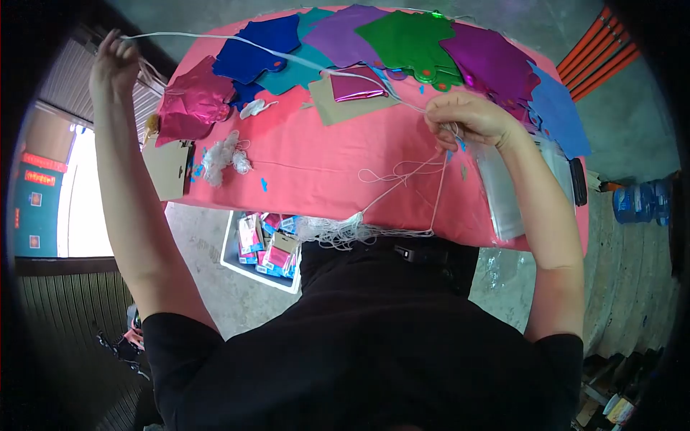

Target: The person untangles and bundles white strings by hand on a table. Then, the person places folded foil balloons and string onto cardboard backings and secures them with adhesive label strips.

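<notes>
Currently, the white string runs from the left grip, raised left of the bench, to the right grip over its right half; both are closed on it. It appears light, limp and prone to snagging. A fingertip pinch on one strand, clear of the loops, suits it. The tangled bundle lies along the near edge; foil sheets crowd the far edge, limiting room.
</notes>
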`<state>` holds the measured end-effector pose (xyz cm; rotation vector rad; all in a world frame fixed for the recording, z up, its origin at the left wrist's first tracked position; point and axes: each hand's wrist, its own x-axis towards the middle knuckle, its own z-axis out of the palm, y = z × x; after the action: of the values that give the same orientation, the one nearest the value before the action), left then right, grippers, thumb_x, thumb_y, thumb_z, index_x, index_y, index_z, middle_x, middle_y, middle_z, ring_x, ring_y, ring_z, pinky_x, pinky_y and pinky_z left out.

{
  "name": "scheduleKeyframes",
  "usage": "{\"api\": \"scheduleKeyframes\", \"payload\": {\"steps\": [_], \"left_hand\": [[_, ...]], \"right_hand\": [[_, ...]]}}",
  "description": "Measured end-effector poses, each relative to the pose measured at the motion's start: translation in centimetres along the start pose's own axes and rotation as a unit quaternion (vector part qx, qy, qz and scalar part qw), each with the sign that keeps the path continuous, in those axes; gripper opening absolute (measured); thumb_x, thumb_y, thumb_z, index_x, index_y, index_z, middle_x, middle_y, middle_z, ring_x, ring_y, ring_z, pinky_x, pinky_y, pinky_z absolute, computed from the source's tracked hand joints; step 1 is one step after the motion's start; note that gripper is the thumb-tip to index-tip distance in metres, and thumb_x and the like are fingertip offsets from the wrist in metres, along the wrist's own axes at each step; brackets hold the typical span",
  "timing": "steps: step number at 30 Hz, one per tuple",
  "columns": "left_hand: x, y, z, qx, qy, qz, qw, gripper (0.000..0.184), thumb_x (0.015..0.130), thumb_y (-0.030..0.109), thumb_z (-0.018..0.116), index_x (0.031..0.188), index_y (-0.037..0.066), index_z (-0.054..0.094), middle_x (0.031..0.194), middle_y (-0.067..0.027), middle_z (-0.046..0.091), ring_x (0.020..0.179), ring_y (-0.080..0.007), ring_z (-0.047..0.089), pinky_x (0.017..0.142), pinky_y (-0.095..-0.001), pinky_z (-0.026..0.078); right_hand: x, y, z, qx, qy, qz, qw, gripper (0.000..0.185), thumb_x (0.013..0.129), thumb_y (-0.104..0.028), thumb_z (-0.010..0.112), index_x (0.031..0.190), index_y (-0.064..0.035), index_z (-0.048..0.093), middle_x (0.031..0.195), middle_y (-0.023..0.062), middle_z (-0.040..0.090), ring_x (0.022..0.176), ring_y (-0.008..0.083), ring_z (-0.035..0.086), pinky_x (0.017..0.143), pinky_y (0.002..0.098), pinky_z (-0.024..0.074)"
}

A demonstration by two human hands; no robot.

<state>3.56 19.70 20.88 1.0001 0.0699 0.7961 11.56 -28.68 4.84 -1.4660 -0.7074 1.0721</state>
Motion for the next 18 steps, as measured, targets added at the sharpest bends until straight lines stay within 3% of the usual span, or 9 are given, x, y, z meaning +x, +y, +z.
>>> {"api": "scheduleKeyframes", "payload": {"steps": [4, 5, 6, 9, 12, 13, 15, 17, 18], "left_hand": [[-6.9, -7.7, 5.4, 0.107, -0.282, -0.115, 0.946, 0.012, 0.087, 0.016, 0.056, 0.083, 0.005, 0.056, 0.063, 0.0039, 0.041, 0.053, -0.0042, 0.033, 0.045, -0.0183, 0.027], [-11.3, -8.4, 7.6, 0.32, -0.242, -0.123, 0.908, 0.021, 0.087, 0.025, 0.056, 0.09, 0.005, 0.059, 0.071, 0.0028, 0.051, 0.058, -0.0032, 0.039, 0.049, -0.0171, 0.031], [-15.5, -9.1, 10.3, 0.312, -0.338, -0.076, 0.885, 0.03, 0.087, 0.032, 0.056, 0.098, 0.005, 0.061, 0.073, 0.0023, 0.054, 0.057, -0.0034, 0.04, 0.049, -0.0178, 0.033], [-18.5, -12.8, 12.1, 0.289, -0.397, -0.1, 0.866, 0.031, 0.087, 0.033, 0.055, 0.103, 0.007, 0.062, 0.067, 0.0035, 0.051, 0.054, -0.0038, 0.038, 0.048, -0.0185, 0.032], [-19.0, -12.8, 13.1, 0.327, -0.46, -0.201, 0.8, 0.028, 0.088, 0.032, 0.054, 0.096, 0.007, 0.063, 0.064, 0.0047, 0.047, 0.052, -0.0042, 0.035, 0.049, -0.0187, 0.032], [-18.0, -13.1, 12.8, 0.327, -0.46, -0.202, 0.801, 0.028, 0.088, 0.032, 0.054, 0.096, 0.007, 0.063, 0.064, 0.0047, 0.047, 0.052, -0.0042, 0.035, 0.049, -0.0187, 0.032], [-14.9, -13.7, 11.4, 0.194, -0.381, -0.209, 0.88, 0.028, 0.089, 0.032, 0.052, 0.09, 0.006, 0.062, 0.062, 0.0049, 0.041, 0.052, -0.0049, 0.033, 0.049, -0.0191, 0.031], [-14.1, -10.1, 11.8, 0.081, -0.301, -0.239, 0.92, 0.021, 0.083, 0.015, 0.055, 0.064, 0.013, 0.047, 0.053, 0.0081, 0.033, 0.042, -0.004, 0.027, 0.036, -0.0184, 0.018], [-12.3, -9.4, 10.6, 0.064, -0.261, -0.214, 0.939, 0.02, 0.084, 0.015, 0.054, 0.065, 0.012, 0.048, 0.053, 0.0082, 0.033, 0.042, -0.004, 0.027, 0.036, -0.0183, 0.018]], "right_hand": [[1.3, -2.9, 1.6, 0.019, 0.006, -0.02, 1.0, 0.021, 0.087, -0.019, 0.051, 0.072, -0.0042, 0.051, 0.052, 0.0001, 0.04, 0.042, 0.0101, 0.038, 0.048, 0.0273, 0.0417], [1.5, -4.0, 2.1, 0.01, -0.003, -0.041, 0.999, 0.021, 0.087, -0.019, 0.051, 0.072, -0.0043, 0.051, 0.052, -0.0002, 0.04, 0.042, 0.0096, 0.037, 0.047, 0.0266, 0.0412], [1.8, -5.1, 2.5, 0.0, -0.012, -0.062, 0.998, 0.021, 0.087, -0.019, 0.051, 0.071, -0.0044, 0.05, 0.051, -0.0006, 0.039, 0.042, 0.0091, 0.036, 0.047, 0.0258, 0.0408], [2.0, -8.3, 3.4, -0.042, -0.01, -0.093, 0.995, 0.022, 0.087, -0.019, 0.051, 0.071, -0.0049, 0.049, 0.051, -0.0016, 0.037, 0.041, 0.0079, 0.032, 0.045, 0.0236, 0.0386], [1.2, -10.3, 2.6, -0.039, 0.023, -0.126, 0.991, 0.022, 0.088, -0.019, 0.051, 0.071, -0.0049, 0.05, 0.051, -0.0015, 0.038, 0.04, 0.0081, 0.035, 0.046, 0.0226, 0.0394], [1.1, -10.4, 2.3, -0.035, 0.041, -0.145, 0.988, 0.022, 0.088, -0.019, 0.051, 0.071, -0.005, 0.05, 0.051, -0.0014, 0.039, 0.04, 0.0082, 0.037, 0.046, 0.022, 0.0398], [0.4, -10.0, 2.7, -0.047, 0.052, -0.134, 0.989, 0.022, 0.088, -0.019, 0.05, 0.071, -0.0049, 0.05, 0.052, -0.0006, 0.042, 0.041, 0.0089, 0.04, 0.046, 0.0217, 0.0405], [-0.3, -9.4, 3.3, -0.073, 0.069, -0.114, 0.988, 0.023, 0.088, -0.02, 0.05, 0.071, -0.0047, 0.051, 0.054, 0.001, 0.047, 0.043, 0.0104, 0.047, 0.048, 0.0211, 0.0421], [-0.4, -8.7, 3.3, -0.072, 0.068, -0.115, 0.988, 0.023, 0.088, -0.02, 0.05, 0.071, -0.0047, 0.051, 0.054, 0.001, 0.047, 0.043, 0.0104, 0.047, 0.048, 0.0211, 0.0421]]}}
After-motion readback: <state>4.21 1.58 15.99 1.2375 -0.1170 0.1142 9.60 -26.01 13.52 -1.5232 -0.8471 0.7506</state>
